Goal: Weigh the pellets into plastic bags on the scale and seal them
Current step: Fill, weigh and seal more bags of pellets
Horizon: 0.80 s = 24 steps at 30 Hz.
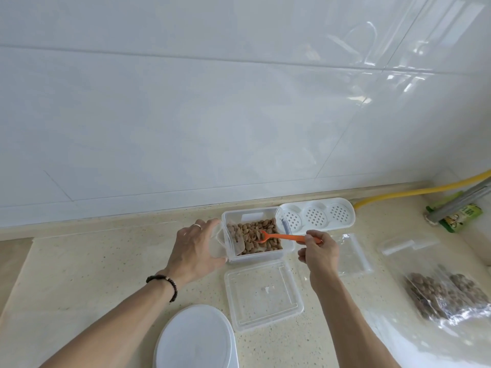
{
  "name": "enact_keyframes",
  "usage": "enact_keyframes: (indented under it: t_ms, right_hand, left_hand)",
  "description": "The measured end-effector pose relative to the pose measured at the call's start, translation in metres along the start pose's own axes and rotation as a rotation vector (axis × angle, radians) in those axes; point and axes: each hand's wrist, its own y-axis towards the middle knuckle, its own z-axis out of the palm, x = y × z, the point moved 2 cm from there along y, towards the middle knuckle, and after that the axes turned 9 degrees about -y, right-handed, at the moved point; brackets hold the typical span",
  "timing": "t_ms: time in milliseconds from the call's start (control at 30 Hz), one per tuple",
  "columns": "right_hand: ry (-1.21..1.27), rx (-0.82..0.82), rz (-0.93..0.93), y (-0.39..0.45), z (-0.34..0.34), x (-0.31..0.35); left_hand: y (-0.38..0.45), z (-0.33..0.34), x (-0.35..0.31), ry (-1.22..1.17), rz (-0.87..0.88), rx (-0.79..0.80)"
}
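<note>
I am partway through, by my reckoning: at the right edge of the speckled beige stone worktop [106,264] lie clear plastic bags already filled with brown pellets [446,296], though whether they are sealed I cannot tell through the blur and glare. An empty clear zip-top plastic bag [350,254] lies flat just beyond my right wrist, and another clear one sits farther right near the wall, so more portions look to be left. The loose brown pellets [259,239] sit in the clear rectangular plastic tub [249,215] near the back of the worktop, its clear flat lid [263,294] lying off just in front of it. My left hand [196,248] is curled round the tub's left end, steadying it. My right hand [317,252] pinches the far end of the small orange plastic scoop [281,237]; its long axis runs nearly level, left to right, with the bowl pointing left and dipped into the pellets and the handle trailing right toward my fingers. A small clear bag [235,239] holding some pellets leans inside the tub's left side. The white round object at the bottom edge may be the scale [195,338], but no display shows, so I cannot be sure; nothing stands on it, so weighing of this portion is not yet begun. A white perforated plastic tray [316,215] lies behind the tub.
</note>
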Motion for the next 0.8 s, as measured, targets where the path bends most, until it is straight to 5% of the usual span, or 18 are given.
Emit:
enact_keyframes:
  t_ms: [233, 500, 633, 800]
  right_hand:
    - [0.004, 0.07, -0.238, -0.027, -0.012, 0.047]
    - [-0.487, 0.106, -1.046, -0.074, 0.002, 0.081]
    - [-0.448, 0.04, -1.069, -0.073, 0.0, 0.083]
    - [-0.275, -0.127, -0.731, -0.046, -0.006, 0.065]
  left_hand:
    - [0.015, 0.001, -0.024, -0.004, -0.066, 0.017]
    - [0.015, 0.004, -0.034, -0.156, -0.084, 0.006]
    - [0.013, 0.006, -0.033, -0.218, -0.109, 0.019]
    - [0.006, 0.0, -0.023, -0.184, -0.122, -0.007]
